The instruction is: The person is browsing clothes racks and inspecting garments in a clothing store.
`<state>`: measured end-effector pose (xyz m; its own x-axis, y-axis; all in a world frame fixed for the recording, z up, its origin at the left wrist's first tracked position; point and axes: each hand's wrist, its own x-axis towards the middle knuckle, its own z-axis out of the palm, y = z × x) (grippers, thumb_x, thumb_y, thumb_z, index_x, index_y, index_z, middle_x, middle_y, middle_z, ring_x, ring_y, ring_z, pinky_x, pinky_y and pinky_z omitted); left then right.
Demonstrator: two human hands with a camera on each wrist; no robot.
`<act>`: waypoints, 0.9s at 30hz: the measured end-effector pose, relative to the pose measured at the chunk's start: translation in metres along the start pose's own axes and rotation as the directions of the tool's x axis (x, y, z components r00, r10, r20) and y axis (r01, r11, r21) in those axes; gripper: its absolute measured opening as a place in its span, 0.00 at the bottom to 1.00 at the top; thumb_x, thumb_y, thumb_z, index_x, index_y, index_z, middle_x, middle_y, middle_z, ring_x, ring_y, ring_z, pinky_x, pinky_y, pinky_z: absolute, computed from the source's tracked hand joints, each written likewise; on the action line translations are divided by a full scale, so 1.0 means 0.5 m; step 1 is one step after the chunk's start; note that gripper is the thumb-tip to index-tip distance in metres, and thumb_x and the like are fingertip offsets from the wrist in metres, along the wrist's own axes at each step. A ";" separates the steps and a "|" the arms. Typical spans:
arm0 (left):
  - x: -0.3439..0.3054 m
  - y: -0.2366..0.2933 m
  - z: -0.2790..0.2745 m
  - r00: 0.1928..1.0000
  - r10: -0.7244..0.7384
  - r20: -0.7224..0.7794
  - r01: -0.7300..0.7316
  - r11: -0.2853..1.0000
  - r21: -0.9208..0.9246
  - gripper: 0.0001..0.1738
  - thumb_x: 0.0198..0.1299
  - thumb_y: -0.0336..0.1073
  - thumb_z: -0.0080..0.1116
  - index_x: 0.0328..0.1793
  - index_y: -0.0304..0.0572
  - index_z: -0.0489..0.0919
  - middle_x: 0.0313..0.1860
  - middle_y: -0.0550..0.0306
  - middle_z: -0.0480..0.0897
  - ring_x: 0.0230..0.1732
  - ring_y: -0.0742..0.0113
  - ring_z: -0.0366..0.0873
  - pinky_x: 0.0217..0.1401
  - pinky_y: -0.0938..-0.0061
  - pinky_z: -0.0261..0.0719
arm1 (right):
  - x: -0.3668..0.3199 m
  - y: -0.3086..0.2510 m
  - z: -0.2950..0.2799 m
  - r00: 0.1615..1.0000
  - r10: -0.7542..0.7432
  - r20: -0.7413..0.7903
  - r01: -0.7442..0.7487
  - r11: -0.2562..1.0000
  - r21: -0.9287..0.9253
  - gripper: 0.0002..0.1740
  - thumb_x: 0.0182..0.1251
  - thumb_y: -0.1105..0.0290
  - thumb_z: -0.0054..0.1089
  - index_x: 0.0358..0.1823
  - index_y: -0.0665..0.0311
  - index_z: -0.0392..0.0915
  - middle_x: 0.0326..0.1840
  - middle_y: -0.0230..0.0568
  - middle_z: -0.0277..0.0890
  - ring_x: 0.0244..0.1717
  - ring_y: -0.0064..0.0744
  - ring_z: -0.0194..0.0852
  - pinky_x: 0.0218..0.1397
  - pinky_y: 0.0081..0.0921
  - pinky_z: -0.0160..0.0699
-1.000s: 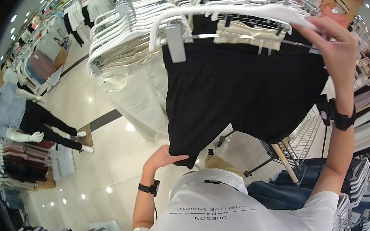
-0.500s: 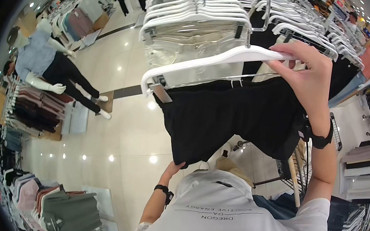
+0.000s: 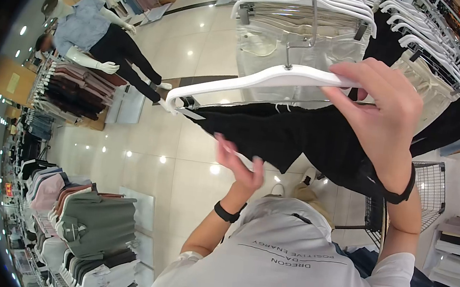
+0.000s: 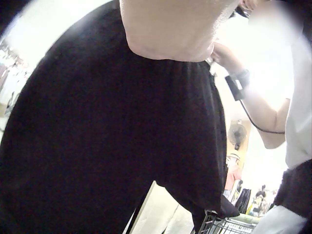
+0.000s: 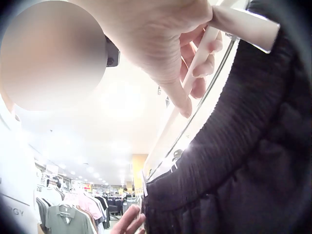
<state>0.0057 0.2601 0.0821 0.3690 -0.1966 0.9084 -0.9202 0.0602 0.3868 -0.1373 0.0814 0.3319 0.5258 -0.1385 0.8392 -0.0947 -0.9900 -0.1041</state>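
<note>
Black shorts (image 3: 259, 133) with a gathered waistband (image 5: 229, 117) hang from a white clip hanger (image 3: 266, 78). My right hand (image 3: 384, 113) grips the hanger's right arm, thumb on the near side and fingers curled behind, as the right wrist view shows. A flat clip (image 5: 248, 29) holds the waistband beyond that hand. Below the hanger's left end, my left hand (image 3: 243, 166) is raised with its fingers spread and nothing in them. In the left wrist view the black cloth (image 4: 107, 126) fills much of the picture behind the left hand (image 4: 168, 29).
A rack of white hangers (image 3: 308, 8) with pale trousers (image 3: 261, 45) stands ahead. A wire shopping cart (image 3: 429, 189) is at the right. A mannequin (image 3: 92, 28) in a blue shirt stands left, above racks of folded-over garments and green shirts (image 3: 93, 221).
My left hand has let go of the shorts' lower hem and moved up towards the waistband's left end. The hanger has come away from the rack, and the view has turned.
</note>
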 end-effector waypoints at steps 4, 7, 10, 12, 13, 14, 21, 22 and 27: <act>0.043 0.068 0.013 0.894 0.056 0.444 -0.064 0.998 0.004 0.33 0.64 0.37 0.64 0.75 0.32 0.74 0.79 0.31 0.64 0.80 0.35 0.61 0.82 0.39 0.54 | 0.001 -0.005 0.016 1.000 0.021 -0.006 -0.021 0.997 0.068 0.13 0.50 0.74 0.82 0.39 0.62 0.89 0.30 0.32 0.82 0.26 0.24 0.73 0.26 0.20 0.70; 0.034 0.047 0.045 0.852 -0.052 0.520 0.044 0.999 0.027 0.32 0.64 0.36 0.67 0.74 0.34 0.76 0.76 0.35 0.70 0.75 0.40 0.69 0.79 0.46 0.61 | 0.007 0.001 0.013 0.999 0.028 -0.021 -0.027 0.998 0.064 0.13 0.51 0.75 0.81 0.39 0.63 0.89 0.30 0.32 0.83 0.26 0.22 0.73 0.26 0.19 0.69; 0.013 0.023 0.044 0.762 -0.139 0.633 0.174 0.985 0.007 0.32 0.63 0.32 0.68 0.73 0.33 0.75 0.75 0.35 0.71 0.72 0.41 0.72 0.76 0.52 0.67 | 0.012 0.013 0.008 0.995 0.097 -0.018 -0.095 0.993 0.072 0.12 0.53 0.76 0.80 0.39 0.64 0.89 0.30 0.31 0.83 0.26 0.20 0.73 0.27 0.18 0.69; 0.046 0.049 0.032 0.946 -0.095 0.310 0.100 0.995 -0.003 0.30 0.64 0.28 0.66 0.73 0.32 0.75 0.75 0.30 0.69 0.74 0.38 0.69 0.76 0.55 0.66 | 0.017 0.017 0.007 0.997 0.057 -0.057 -0.051 0.993 0.104 0.11 0.54 0.76 0.80 0.39 0.65 0.88 0.30 0.31 0.83 0.26 0.19 0.72 0.27 0.17 0.68; 0.051 0.049 0.033 0.989 -0.037 0.145 0.033 0.999 0.028 0.32 0.62 0.25 0.66 0.74 0.31 0.75 0.76 0.30 0.68 0.74 0.37 0.67 0.77 0.53 0.66 | 0.019 0.016 0.008 0.997 0.059 -0.058 -0.053 0.993 0.105 0.11 0.54 0.76 0.80 0.39 0.65 0.88 0.30 0.31 0.83 0.26 0.19 0.72 0.27 0.17 0.68; 0.065 0.050 0.028 0.988 -0.039 0.149 0.034 0.999 0.033 0.32 0.62 0.25 0.66 0.74 0.31 0.75 0.76 0.30 0.68 0.74 0.37 0.67 0.77 0.53 0.66 | 0.021 0.013 0.010 0.997 0.037 -0.067 -0.030 0.995 0.096 0.11 0.54 0.75 0.80 0.39 0.65 0.88 0.30 0.31 0.83 0.25 0.19 0.72 0.27 0.17 0.68; 0.140 0.040 0.019 0.955 0.059 0.290 -0.041 0.997 -0.067 0.16 0.56 0.25 0.69 0.52 0.39 0.88 0.60 0.47 0.84 0.61 0.47 0.81 0.66 0.57 0.76 | 0.065 0.003 0.056 0.973 -0.093 -0.209 0.120 0.985 0.120 0.14 0.50 0.70 0.82 0.38 0.61 0.88 0.30 0.29 0.83 0.24 0.24 0.73 0.25 0.20 0.69; 0.176 0.061 -0.016 0.957 0.116 0.267 -0.129 0.991 0.031 0.16 0.53 0.26 0.71 0.50 0.41 0.89 0.64 0.45 0.80 0.65 0.45 0.78 0.67 0.55 0.76 | 0.072 -0.015 0.056 0.981 -0.060 -0.185 0.080 0.992 0.101 0.15 0.47 0.69 0.83 0.37 0.60 0.88 0.29 0.29 0.83 0.24 0.27 0.76 0.28 0.24 0.73; 0.317 0.097 -0.115 0.942 0.295 -0.160 -0.209 0.890 0.406 0.36 0.59 0.41 0.76 0.70 0.33 0.75 0.69 0.44 0.77 0.70 0.42 0.73 0.80 0.37 0.56 | 0.045 -0.099 0.105 0.955 -0.239 -0.177 0.258 0.962 0.092 0.10 0.44 0.64 0.72 0.25 0.55 0.77 0.26 0.27 0.73 0.30 0.28 0.77 0.32 0.29 0.71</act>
<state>0.0272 0.2884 0.2538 0.0974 -0.0110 0.9952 -0.9489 -0.3027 0.0895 -0.0764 0.1258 0.3282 0.3755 0.1088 0.9204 0.1219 -0.9903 0.0673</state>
